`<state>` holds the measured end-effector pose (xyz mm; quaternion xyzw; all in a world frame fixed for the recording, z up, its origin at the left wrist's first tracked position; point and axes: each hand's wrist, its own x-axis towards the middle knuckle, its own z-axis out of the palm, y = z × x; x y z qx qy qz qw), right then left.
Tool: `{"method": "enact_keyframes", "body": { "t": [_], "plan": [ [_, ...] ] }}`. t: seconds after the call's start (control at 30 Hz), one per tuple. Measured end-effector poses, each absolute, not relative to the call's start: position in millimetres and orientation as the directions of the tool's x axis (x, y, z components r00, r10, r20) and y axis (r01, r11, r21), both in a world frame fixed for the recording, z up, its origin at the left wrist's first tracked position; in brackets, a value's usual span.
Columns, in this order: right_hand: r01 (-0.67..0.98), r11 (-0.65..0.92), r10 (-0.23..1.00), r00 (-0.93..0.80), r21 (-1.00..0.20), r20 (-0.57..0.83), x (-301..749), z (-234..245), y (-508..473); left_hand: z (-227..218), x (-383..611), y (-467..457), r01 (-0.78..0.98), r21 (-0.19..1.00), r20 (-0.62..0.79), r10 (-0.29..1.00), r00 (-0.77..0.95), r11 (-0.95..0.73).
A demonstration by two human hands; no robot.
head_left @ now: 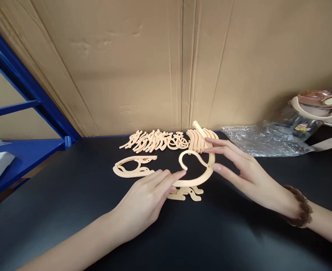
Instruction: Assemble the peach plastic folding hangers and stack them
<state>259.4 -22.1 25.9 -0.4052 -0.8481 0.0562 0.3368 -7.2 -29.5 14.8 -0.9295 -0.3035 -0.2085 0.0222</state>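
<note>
Over the middle of the black table I hold a cream plastic folding clothes hanger (pixel 195 183), its curved hook pointing left. My left hand (pixel 144 201) is closed on the end of its lower arm, the index fingertip beside the hook's tip. With thumb and fingers apart, my right hand (pixel 247 177) holds the hanger at the joint and along the upper arm, which tilts up and away. Flat on the table to the left lies a folded hanger (pixel 126 173). Below the held hanger are more cream hanger parts (pixel 195 194), partly hidden by my left hand.
Along the table's back edge lie piled curved pieces (pixel 151 141), hooks (pixel 178 141) and a row of hanger arms (pixel 196 140). A clear plastic bag (pixel 261 139) and a lidded clear bottle (pixel 309 113) sit at right. Cardboard (pixel 126 75) stands behind; a blue frame (pixel 38 82) rises left.
</note>
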Motion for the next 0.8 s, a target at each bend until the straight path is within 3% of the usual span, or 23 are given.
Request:
{"method": "enact_keyframes", "body": {
  "t": [0.17,0.3,0.37,0.47,0.53,0.67,0.8],
  "plan": [
    [0.547,0.732,0.679,-0.533,-0.406,0.505,257.7,23.8,-24.4,14.0,-4.8,-32.6,0.533,0.033,0.399,0.500,0.769,-0.846],
    [0.593,0.666,0.740,-0.448,-0.452,0.501,253.8,20.7,-27.4,14.9,1.0,-34.6,0.522,0.018,0.410,0.483,0.774,-0.853],
    [0.636,0.588,0.800,-0.369,-0.500,0.473,253.8,19.2,-27.0,14.0,2.6,-34.4,0.524,0.122,0.408,0.524,0.748,-0.843],
    [0.690,0.484,0.864,-0.278,-0.538,0.420,259.0,15.9,-21.1,10.1,0.3,-31.5,0.513,0.418,0.349,0.654,0.672,-0.750],
    [0.699,0.432,0.894,-0.252,-0.570,0.370,265.2,12.4,-13.7,6.4,-3.4,-28.6,0.521,0.501,0.326,0.708,0.626,-0.691],
    [0.704,0.392,0.920,-0.319,-0.592,0.230,275.2,6.1,1.8,1.6,-8.3,-24.7,0.588,0.421,0.296,0.717,0.631,-0.691],
    [0.769,0.468,0.884,-0.410,-0.436,0.225,277.4,7.1,6.7,5.0,-6.9,-26.7,0.559,0.259,0.271,0.615,0.741,-0.788]
  ]
}}
